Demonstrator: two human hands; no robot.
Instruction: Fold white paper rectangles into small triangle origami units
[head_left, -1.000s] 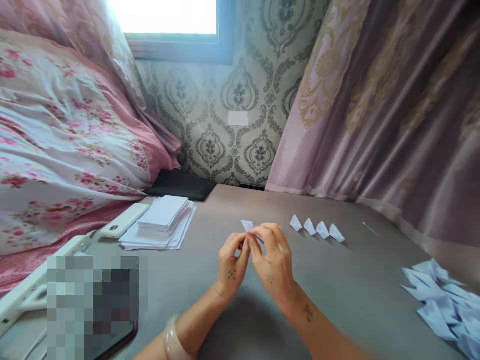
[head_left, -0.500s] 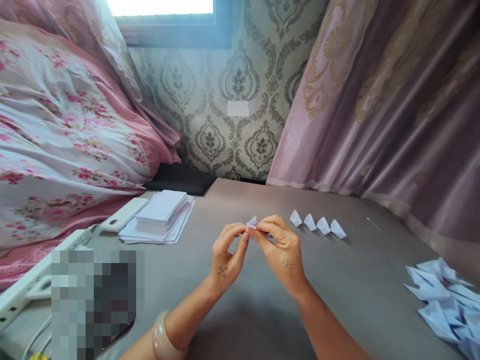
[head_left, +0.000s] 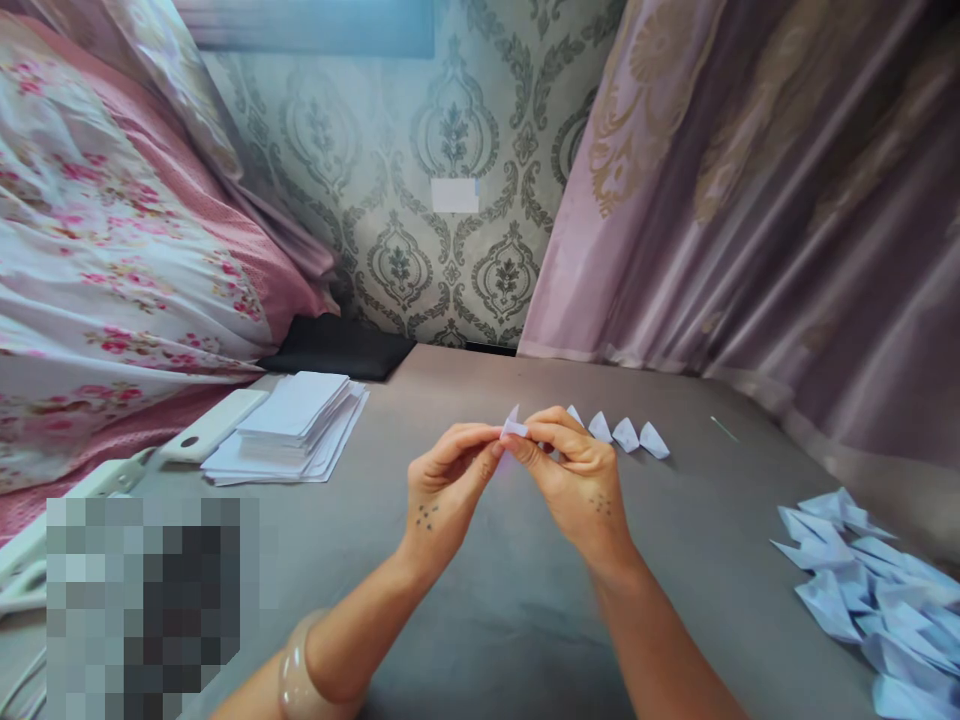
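Observation:
Between my two hands, above the grey table (head_left: 465,600), is a small piece of folded white paper (head_left: 514,426) with one pointed tip standing up. My left hand (head_left: 446,490) pinches its left side between thumb and fingers. On the other side, the thumb and fingers of my right hand (head_left: 581,475) are closed on it, covering part of the paper. Just beyond the right hand stands a row of several small folded paper pieces (head_left: 626,434), the leftmost partly hidden by that hand.
At the left lies a stack of white paper (head_left: 292,420), beside a white power strip (head_left: 217,425) and a black flat item (head_left: 341,347). A heap of folded paper pieces (head_left: 862,580) lies at the right edge. A thin white stick (head_left: 724,429) rests near the curtain (head_left: 645,250).
The view has shifted, so the surroundings appear further left and slightly higher. Both hands still hold the folded paper, whose tip now points more upright.

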